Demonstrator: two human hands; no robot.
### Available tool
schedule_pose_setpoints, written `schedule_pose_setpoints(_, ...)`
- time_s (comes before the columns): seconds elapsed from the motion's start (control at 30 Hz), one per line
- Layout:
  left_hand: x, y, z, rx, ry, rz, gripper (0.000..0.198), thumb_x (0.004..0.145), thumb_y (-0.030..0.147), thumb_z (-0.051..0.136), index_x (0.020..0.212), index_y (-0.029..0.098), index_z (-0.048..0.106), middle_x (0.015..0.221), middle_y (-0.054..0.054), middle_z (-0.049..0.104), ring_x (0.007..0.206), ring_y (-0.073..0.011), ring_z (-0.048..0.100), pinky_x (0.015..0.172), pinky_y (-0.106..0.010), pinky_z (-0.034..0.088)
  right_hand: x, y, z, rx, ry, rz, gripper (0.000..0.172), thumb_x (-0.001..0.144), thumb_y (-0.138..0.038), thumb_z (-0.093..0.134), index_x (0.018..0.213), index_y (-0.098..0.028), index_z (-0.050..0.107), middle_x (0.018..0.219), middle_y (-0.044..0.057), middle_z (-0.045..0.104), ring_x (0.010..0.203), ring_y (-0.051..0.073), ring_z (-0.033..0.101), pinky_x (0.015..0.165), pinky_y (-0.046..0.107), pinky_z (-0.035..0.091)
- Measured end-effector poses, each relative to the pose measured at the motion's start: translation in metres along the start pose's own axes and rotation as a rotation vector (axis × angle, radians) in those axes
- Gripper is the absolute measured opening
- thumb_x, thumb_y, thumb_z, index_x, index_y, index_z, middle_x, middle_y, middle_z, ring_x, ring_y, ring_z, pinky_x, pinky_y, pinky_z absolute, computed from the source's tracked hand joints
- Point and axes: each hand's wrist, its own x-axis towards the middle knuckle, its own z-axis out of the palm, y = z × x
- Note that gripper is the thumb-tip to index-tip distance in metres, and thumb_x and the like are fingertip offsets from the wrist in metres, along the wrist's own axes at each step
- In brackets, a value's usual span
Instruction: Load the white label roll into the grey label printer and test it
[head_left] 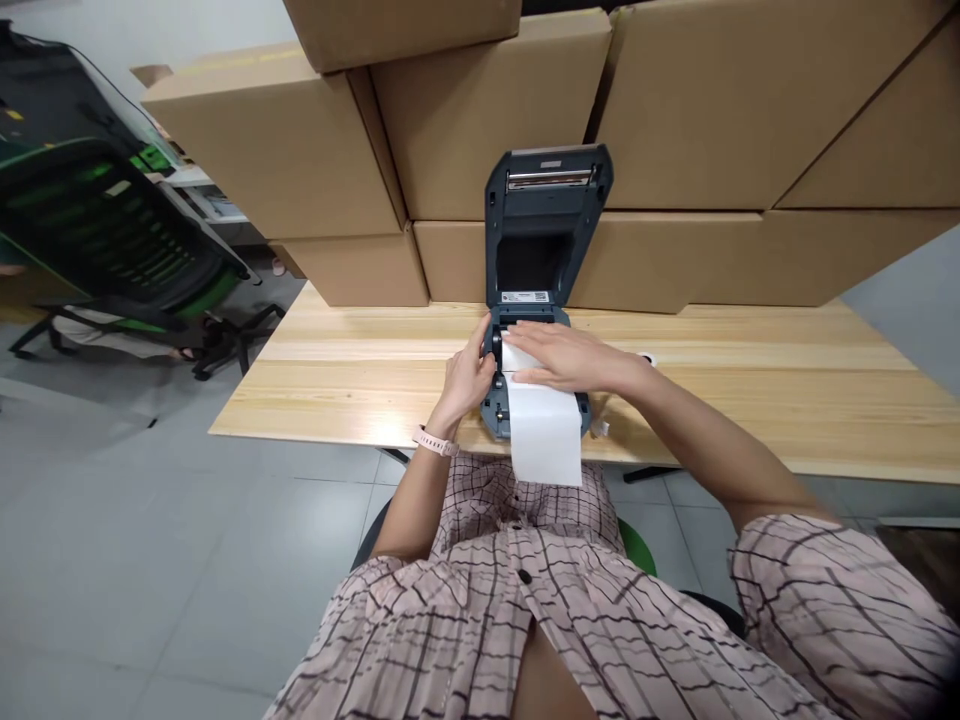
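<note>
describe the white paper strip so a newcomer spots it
On the wooden table stands a dark printer, its lid raised. The white paper strip lies under the right hand. Unlike the small scrap nearby, it overhangs the table's near edge.

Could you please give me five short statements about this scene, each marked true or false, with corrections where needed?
1. The lid of the printer is raised. True.
2. The right hand is clear of the paper. False: it lies on it.
3. The left hand is at the printer's left side. True.
4. The pink wristband is on the right wrist. False: it is on the left wrist.
5. The paper ends inside the printer. False: it hangs out past the printer's front edge.
</note>
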Motion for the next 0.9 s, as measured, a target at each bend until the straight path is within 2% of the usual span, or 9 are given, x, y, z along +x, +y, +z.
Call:
schedule_pose_setpoints(0.07,0.0,-0.001,0.001,-0.027,0.014,-0.003,0.073,0.094,0.017,0.047,0.166,0.026,0.041,0.11,-0.008,0.081,0.088,-0.0209,0.07,0.092,-0.039,0.053,-0.023,-0.018,0.009,0.02,0.036,0.017,0.068,0.106,-0.064,0.044,0.155,-0.018,0.057,0.167,0.016,0.05,0.157,0.036,0.044,0.128,0.056,0.037)
schedule_pose_setpoints(0.13,-0.001,-0.001,0.002,-0.039,0.022,-0.008,0.072,0.093,0.017,0.046,0.165,0.027,0.042,0.113,-0.008,0.081,0.09,-0.0212,0.071,0.094,-0.039,0.053,-0.043,-0.037,0.019,0.051,0.043,0.042,0.066,0.107,-0.063,0.046,0.156,-0.022,0.057,0.167,0.013,0.049,0.157,0.034,0.045,0.127,0.057,0.041)
schedule_pose_setpoints(0.3,-0.001,-0.001,0.002,-0.053,0.026,-0.015,0.069,0.094,0.018,0.048,0.162,0.028,0.046,0.129,-0.009,0.078,0.09,-0.0198,0.071,0.093,-0.038,0.054,-0.071,-0.074,0.051,-0.055,0.176,0.098,0.07,0.104,-0.062,0.054,0.161,-0.022,0.049,0.172,0.017,0.04,0.161,0.035,0.039,0.127,0.061,0.042)
schedule_pose_setpoints(0.47,-0.003,0.001,0.001,-0.064,0.043,-0.041,0.065,0.094,0.019,0.05,0.158,0.03,0.052,0.138,-0.008,0.075,0.085,-0.0178,0.071,0.089,-0.037,0.056,-0.075,-0.094,0.073,-0.117,0.291,0.16,0.066,0.104,-0.058,0.056,0.16,-0.023,0.048,0.17,0.019,0.044,0.16,0.034,0.04,0.124,0.061,0.046)
schedule_pose_setpoints(0.63,-0.003,0.0,0.003,-0.088,0.061,-0.052,0.062,0.094,0.019,0.051,0.155,0.026,0.056,0.134,-0.009,0.077,0.088,-0.018,0.072,0.092,-0.037,0.057,-0.071,-0.107,0.075,-0.136,0.328,0.201,0.067,0.106,-0.06,0.049,0.155,-0.015,0.054,0.167,0.025,0.046,0.157,0.039,0.044,0.119,0.062,0.05)
schedule_pose_setpoints(0.77,-0.002,-0.003,0.004,-0.092,0.06,-0.045,0.061,0.094,0.021,0.05,0.154,0.023,0.056,0.13,-0.01,0.078,0.091,-0.0188,0.072,0.094,-0.038,0.056,-0.066,-0.112,0.074,-0.077,0.321,0.191,0.064,0.106,-0.062,0.047,0.155,-0.021,0.055,0.167,0.019,0.048,0.158,0.036,0.044,0.119,0.06,0.051)
schedule_pose_setpoints(0.9,-0.003,-0.003,0.004,-0.095,0.061,-0.049,0.059,0.094,0.021,0.05,0.153,0.021,0.057,0.129,-0.011,0.078,0.091,-0.0183,0.072,0.094,-0.037,0.056,-0.07,-0.11,0.075,-0.022,0.347,0.182,0.06,0.108,-0.059,0.045,0.154,-0.023,0.056,0.164,0.017,0.052,0.155,0.034,0.048,0.117,0.059,0.053)
